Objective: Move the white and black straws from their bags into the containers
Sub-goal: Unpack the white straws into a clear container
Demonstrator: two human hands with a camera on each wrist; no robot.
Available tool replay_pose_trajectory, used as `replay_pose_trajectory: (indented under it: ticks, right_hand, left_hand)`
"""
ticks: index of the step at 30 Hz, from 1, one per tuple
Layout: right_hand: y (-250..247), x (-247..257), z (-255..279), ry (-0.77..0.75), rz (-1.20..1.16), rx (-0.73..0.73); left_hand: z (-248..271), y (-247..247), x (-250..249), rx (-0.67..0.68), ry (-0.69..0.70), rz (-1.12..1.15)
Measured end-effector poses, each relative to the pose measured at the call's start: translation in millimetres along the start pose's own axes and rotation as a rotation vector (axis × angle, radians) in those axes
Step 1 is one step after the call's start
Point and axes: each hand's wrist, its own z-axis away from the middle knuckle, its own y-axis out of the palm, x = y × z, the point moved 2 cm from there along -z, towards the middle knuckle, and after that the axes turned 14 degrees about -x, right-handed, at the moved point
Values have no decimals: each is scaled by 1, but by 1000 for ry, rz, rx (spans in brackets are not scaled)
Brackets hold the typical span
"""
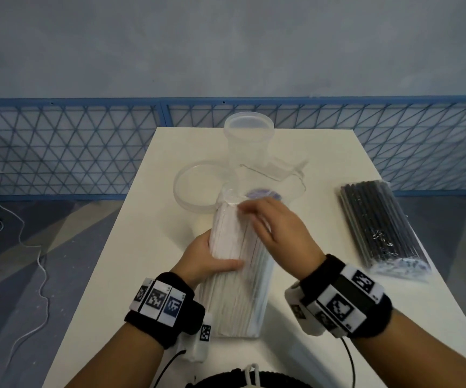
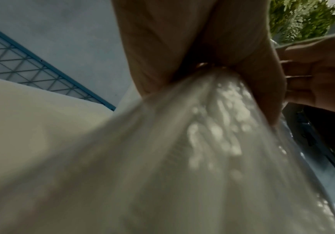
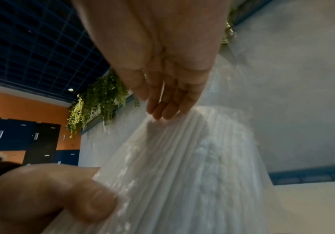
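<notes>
A clear bag of white straws (image 1: 234, 289) stands tilted at the middle of the white table (image 1: 324, 317). My left hand (image 1: 209, 259) grips its middle from the left, thumb across the front. My right hand (image 1: 276, 228) lies over the bag's upper right, fingers (image 3: 166, 109) straight and touching the plastic near the top. In the wrist views the bag (image 2: 182, 158) (image 3: 192, 158) fills most of the picture. A bag of black straws (image 1: 380, 225) lies flat at the right edge. A tall clear lidded container (image 1: 248, 133) stands at the back, and a wide clear round one (image 1: 195, 189) sits in front of it.
Another clear plastic piece (image 1: 279, 169) lies behind the bag, right of the tall container. A blue mesh fence (image 1: 86, 141) runs behind the table. White cables (image 1: 16, 247) trail on the floor to the left. The black straws' bag overhangs the right table edge.
</notes>
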Motion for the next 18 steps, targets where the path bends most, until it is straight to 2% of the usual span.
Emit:
replay_pose_trajectory:
  ticks: [2,3,6,9,13,18]
  right_hand:
    - [-4,0,-13,-28,91,-145]
    - [-7,2,-21,-24,120,-163]
    - [-8,16,-39,-3,151,25]
    - [1,31,-51,-56,210,187]
    - [20,52,-61,-90,271,301]
    - [44,63,-67,20,180,451]
  left_hand:
    - [2,-5,0,-4,20,-15]
    - [3,-8,-1,-3,31,-21]
    - [8,-23,-2,-9,59,-48]
    - [12,-41,-3,0,70,-69]
    - [12,-68,-3,14,108,-102]
    - [6,-101,1,60,128,-130]
